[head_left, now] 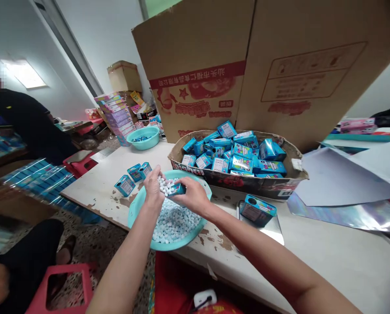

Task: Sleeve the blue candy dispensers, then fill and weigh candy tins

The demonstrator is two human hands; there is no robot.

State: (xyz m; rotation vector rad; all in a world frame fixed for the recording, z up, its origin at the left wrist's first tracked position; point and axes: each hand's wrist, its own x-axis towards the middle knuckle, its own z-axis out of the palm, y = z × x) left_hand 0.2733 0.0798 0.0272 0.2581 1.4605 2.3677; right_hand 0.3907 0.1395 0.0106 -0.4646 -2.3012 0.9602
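A turquoise basin [136,208] full of small white candies [175,224] stands at the table's front edge. Over it, my left hand [153,190] is cupped around a heap of the candies. My right hand [193,195] grips a small blue tin box [178,189], tilted with its end against that heap. Left of the basin are several blue tins [125,186] with round openings on top. To the right, another blue tin [258,210] rests on a silver scale [278,233].
A low carton [211,178] piled with blue tins sits behind the basin, before a tall cardboard sheet [201,56]. A smaller basin [149,138] stands at the back left. Paper sheets [348,174] lie right. One person [21,117] is at left; another's leg [31,248] shows below.
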